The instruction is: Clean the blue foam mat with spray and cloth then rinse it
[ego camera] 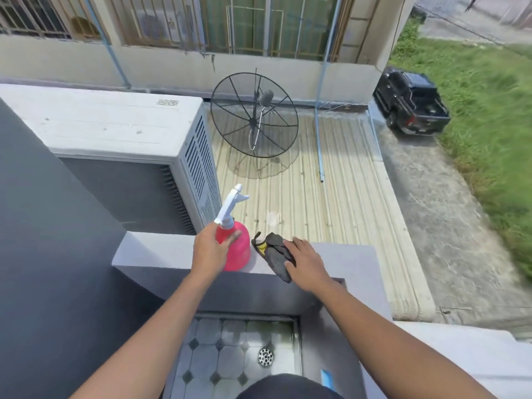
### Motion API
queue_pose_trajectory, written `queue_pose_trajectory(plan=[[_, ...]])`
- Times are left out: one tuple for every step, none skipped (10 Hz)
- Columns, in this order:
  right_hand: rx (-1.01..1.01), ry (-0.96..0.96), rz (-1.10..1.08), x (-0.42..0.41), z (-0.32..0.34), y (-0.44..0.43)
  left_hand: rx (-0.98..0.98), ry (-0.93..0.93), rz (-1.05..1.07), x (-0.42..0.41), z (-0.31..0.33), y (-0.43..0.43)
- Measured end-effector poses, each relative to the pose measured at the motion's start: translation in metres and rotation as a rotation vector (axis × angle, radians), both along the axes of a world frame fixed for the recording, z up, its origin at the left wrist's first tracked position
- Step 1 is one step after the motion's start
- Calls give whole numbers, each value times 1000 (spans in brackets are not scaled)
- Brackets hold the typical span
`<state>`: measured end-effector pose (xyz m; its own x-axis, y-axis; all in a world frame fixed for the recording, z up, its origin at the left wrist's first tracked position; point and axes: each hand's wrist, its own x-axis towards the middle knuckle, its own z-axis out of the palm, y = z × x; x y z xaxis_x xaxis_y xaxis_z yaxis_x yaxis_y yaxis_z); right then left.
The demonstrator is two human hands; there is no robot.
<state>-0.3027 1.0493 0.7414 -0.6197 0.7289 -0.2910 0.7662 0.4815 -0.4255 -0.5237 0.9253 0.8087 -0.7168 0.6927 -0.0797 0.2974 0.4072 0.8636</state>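
A pink spray bottle point(240, 251) with a white trigger head stands upright on the grey balcony ledge point(161, 254). My left hand point(211, 250) is against its left side, thumb across the pink body. Just right of the bottle lies a crumpled dark grey cloth point(273, 249) with a yellow patch. My right hand point(306, 264) lies on it, fingers over its right half, and the cloth's near tip hangs over the ledge edge. A small blue corner, probably the foam mat point(326, 377), shows at the bottom by the inner wall; the rest is hidden.
Below me is a tiled floor point(230, 355) with a round metal drain point(265, 357). A white air-conditioner unit point(115, 128) sits beyond the ledge at left. A black mesh satellite dish point(254, 115) stands on a corrugated roof point(331, 197). A dark pickup point(411, 102) is parked far below.
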Motion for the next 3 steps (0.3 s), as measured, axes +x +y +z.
queue_pose_trajectory(plan=[[37, -186, 90, 0, -3, -5, -23, 21, -37, 2, 4, -1], [27, -234, 68, -4, 4, -6, -78, 43, -167, -6, 13, -10], [27, -174, 82, -15, 25, 6, -209, 98, -328, -21, 28, -24]])
